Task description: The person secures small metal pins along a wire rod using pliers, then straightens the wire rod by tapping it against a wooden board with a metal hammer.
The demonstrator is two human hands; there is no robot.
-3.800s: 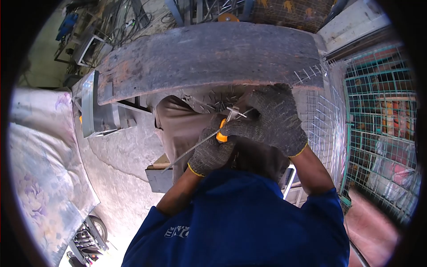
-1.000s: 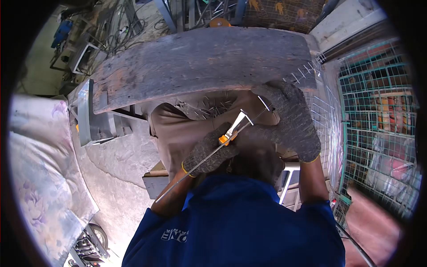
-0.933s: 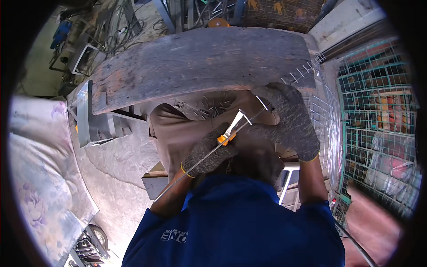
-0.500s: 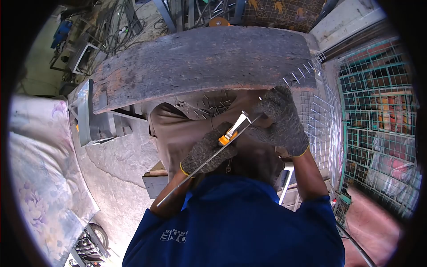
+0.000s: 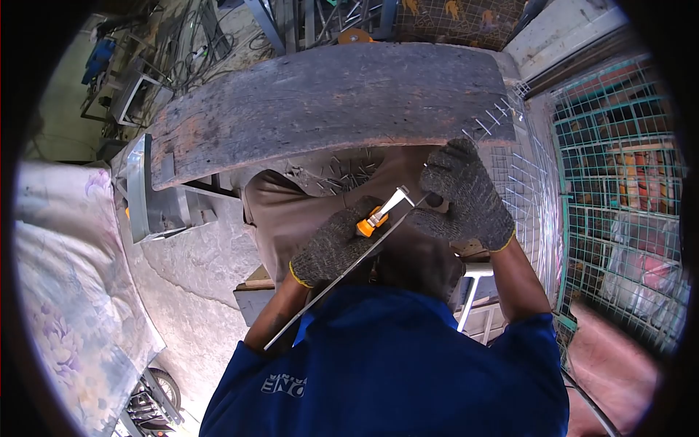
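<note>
My left hand (image 5: 331, 247), in a dark knitted glove with a yellow cuff edge, is closed around an orange tool (image 5: 370, 223). A flat silvery piece with a short crosspiece at its tip sticks out of the tool towards my right hand. A long thin metal rod (image 5: 320, 295) slants past the left palm, its lower end over my left forearm. My right hand (image 5: 466, 197), gloved alike, has its fingers curled at the rod's upper end, partly hiding it. Several short metal pieces (image 5: 349, 175) lie between my knees, beyond both hands.
A dark, worn wooden bench (image 5: 328, 95) spans the space ahead. To the right stand wire mesh with upright rods (image 5: 520, 186) and a green grid (image 5: 619, 211). A flowered cloth (image 5: 80, 291) hangs at left. Metal frames and a brown disc (image 5: 354, 36) lie behind the bench.
The orange tool and rod have shifted slightly, the rod's lower end moving a little right and down. My right hand has turned slightly, with its wrist farther right.
</note>
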